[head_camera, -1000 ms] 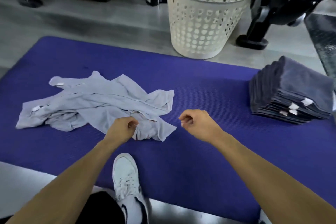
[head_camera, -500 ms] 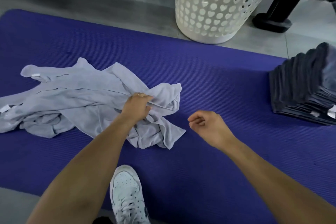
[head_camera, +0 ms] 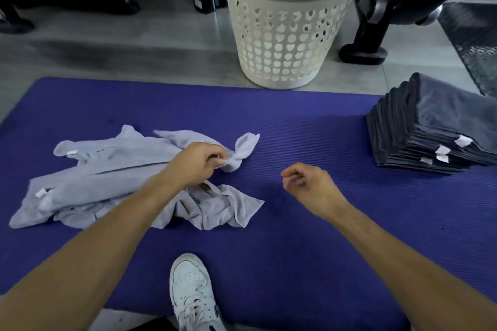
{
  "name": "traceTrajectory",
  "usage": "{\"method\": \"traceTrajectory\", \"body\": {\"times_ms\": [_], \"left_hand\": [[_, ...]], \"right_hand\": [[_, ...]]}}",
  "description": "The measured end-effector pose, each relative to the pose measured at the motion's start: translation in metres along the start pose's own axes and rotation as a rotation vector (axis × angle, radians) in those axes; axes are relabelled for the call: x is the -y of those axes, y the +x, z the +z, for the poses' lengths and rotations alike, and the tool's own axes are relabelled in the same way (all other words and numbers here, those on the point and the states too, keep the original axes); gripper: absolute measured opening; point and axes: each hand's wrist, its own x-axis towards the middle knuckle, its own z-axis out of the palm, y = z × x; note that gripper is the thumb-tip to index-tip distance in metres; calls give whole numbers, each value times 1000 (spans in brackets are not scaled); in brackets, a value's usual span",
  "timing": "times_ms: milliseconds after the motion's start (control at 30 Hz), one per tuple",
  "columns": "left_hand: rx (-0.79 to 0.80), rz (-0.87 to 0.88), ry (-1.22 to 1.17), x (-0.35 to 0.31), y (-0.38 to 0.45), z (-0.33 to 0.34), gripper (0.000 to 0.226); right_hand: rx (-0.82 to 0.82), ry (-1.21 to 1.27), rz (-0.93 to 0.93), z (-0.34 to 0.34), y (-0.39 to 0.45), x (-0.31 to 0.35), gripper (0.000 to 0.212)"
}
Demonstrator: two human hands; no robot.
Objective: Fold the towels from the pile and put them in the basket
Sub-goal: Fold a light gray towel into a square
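Observation:
A crumpled pile of light grey towels (head_camera: 113, 177) lies on the left half of the purple mat (head_camera: 309, 250). My left hand (head_camera: 197, 162) grips a bunched corner of the top light grey towel (head_camera: 243, 149), and that corner sticks up to the right of my fist. My right hand (head_camera: 309, 185) hovers over bare mat to the right of the pile, fingers loosely curled, holding nothing. The white basket (head_camera: 285, 35) with heart-shaped holes stands on the floor beyond the mat's far edge.
A tall stack of folded dark grey towels (head_camera: 433, 126) sits at the mat's right edge. My white sneaker (head_camera: 192, 293) rests on the mat's near edge. Black equipment legs (head_camera: 363, 45) stand on the grey floor behind the basket.
My left hand has closed on a towel corner and pulled it up to the right, away from the pile. My right hand stays near the same spot, holding nothing.

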Motion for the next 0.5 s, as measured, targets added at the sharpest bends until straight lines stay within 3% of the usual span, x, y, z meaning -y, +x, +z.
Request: {"method": "traceTrajectory", "body": {"times_ms": [133, 233, 300, 433, 500], "left_hand": [[-18, 124, 19, -72, -37, -55, 10], [-51, 142, -44, -118, -66, -81, 13], [-71, 154, -109, -146, -81, -91, 16], [-117, 151, -225, -195, -99, -97, 15], [-116, 160, -261, -211, -100, -97, 17]], "right_hand": [[-3, 8, -164, -21, -25, 31, 47], [93, -55, -308, -38, -48, 56, 62], [169, -127, -335, -49, -64, 67, 57], [319, -93, -265, -75, -96, 67, 18], [290, -67, -192, -95, -108, 63, 22]]}}
